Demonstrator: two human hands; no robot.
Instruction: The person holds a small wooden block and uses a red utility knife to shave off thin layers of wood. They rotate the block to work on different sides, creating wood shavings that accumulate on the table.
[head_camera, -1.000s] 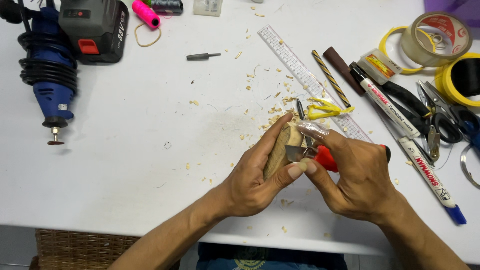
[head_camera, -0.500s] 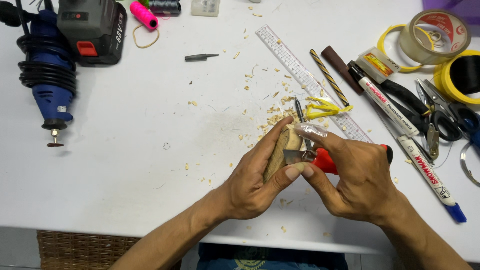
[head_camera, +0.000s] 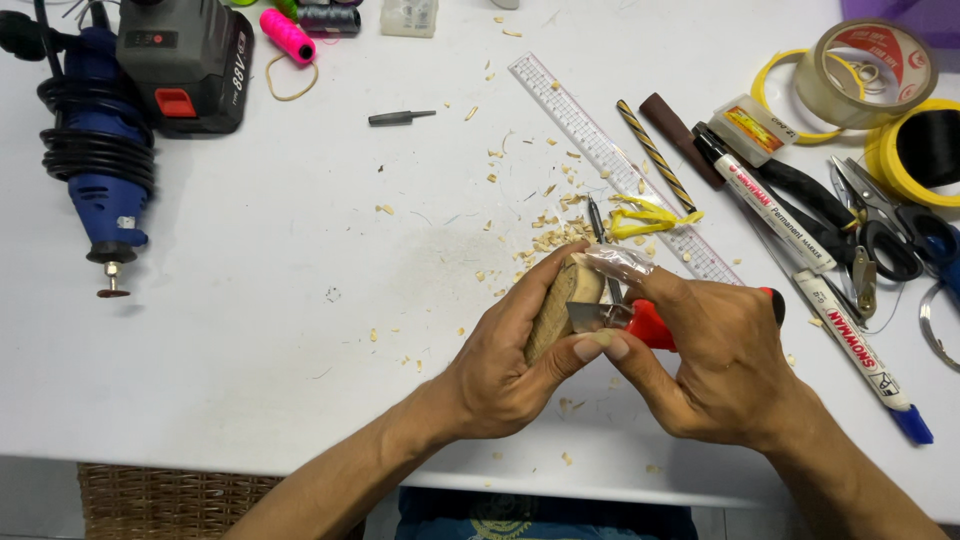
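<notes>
rotary tool (head_camera: 95, 165) left, ruler (head_camera: 620, 165) perhaps behind hands.

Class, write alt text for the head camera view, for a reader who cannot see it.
A left hand grips a small pale wooden piece while the right hand presses a red-handled knife against it, above a white table strewn with pale wood shavings. A blue rotary tool, clear ruler and tape rolls lie around.

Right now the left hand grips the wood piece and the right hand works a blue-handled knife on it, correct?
Not quite: in the head view the knife handle is red, not blue. The left hand does grip the wood piece, and the right hand works the knife.
</notes>
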